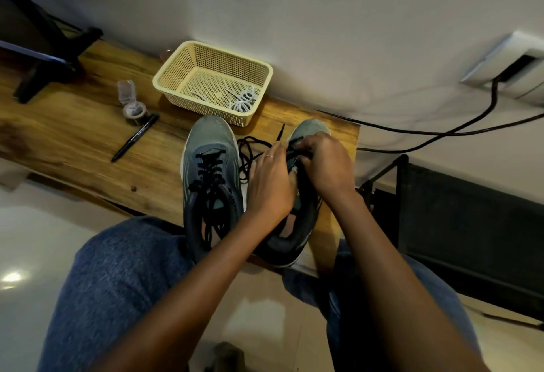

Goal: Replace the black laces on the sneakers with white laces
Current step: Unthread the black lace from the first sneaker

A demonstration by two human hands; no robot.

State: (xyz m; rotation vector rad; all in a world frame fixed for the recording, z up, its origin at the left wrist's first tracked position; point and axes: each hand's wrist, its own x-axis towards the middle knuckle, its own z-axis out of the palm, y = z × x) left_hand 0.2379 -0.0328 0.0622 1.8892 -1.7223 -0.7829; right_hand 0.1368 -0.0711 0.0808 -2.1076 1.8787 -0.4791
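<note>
Two grey-green sneakers stand on a low wooden table (pixel 73 136). The left sneaker (pixel 210 171) is fully laced in black. Over the right sneaker (pixel 303 218) both hands work. My left hand (pixel 270 183) rests on its tongue area, fingers bent toward the eyelets. My right hand (pixel 323 162) pinches the black lace (pixel 250 151) near the toe end. Loose black lace loops lie between the two shoes. White laces (pixel 243 100) lie coiled in a cream plastic basket (pixel 176 77) behind the shoes.
A black marker (pixel 135 137) and a small clear jar (pixel 132 106) with open lid sit left of the shoes. A black stand (pixel 50 56) is at the table's far left. Black cables (pixel 441 130) run along the wall at right. My knees are below the table edge.
</note>
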